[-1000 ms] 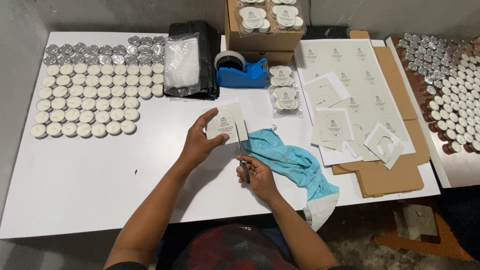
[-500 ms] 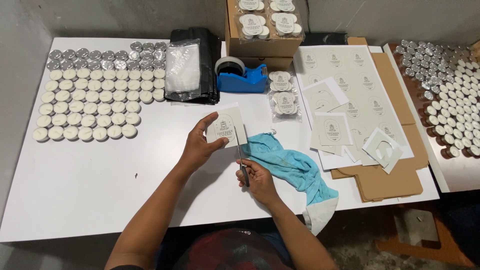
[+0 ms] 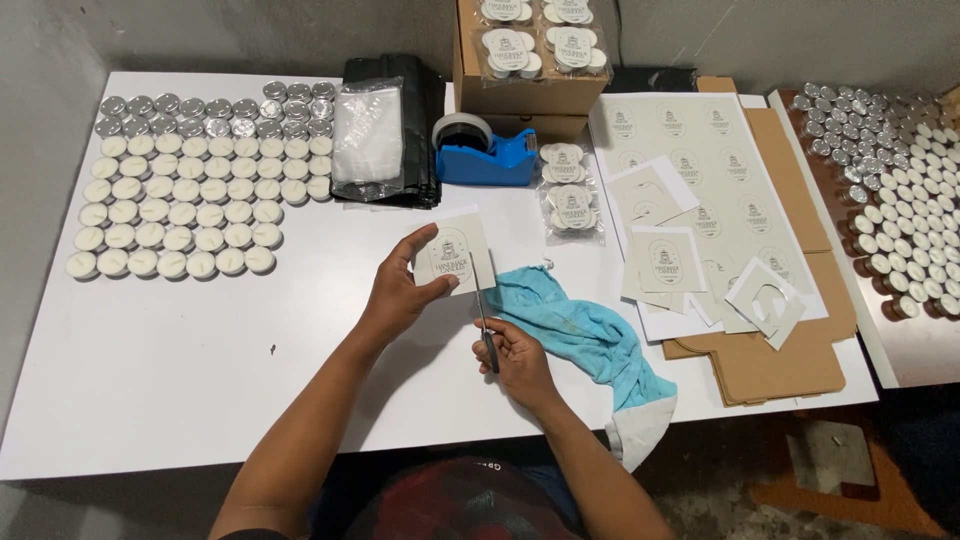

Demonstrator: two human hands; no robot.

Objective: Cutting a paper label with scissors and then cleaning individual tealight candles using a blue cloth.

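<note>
A pale label card (image 3: 452, 255) is pinched in the left hand (image 3: 400, 295) above the white table (image 3: 180, 390). Scissors (image 3: 484, 325) are clasped in the right hand (image 3: 518, 360), blades at the card's right edge, beside a blue cloth (image 3: 580, 335).

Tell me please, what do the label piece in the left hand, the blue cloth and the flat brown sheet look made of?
Label piece: thin matte paper or card, probably; flat, pale, printed. Blue cloth: soft woven fabric, seemingly; it lies crumpled in folds. Flat brown sheet: cardboard, likely; dull brown with cut flaps and creases.
</note>
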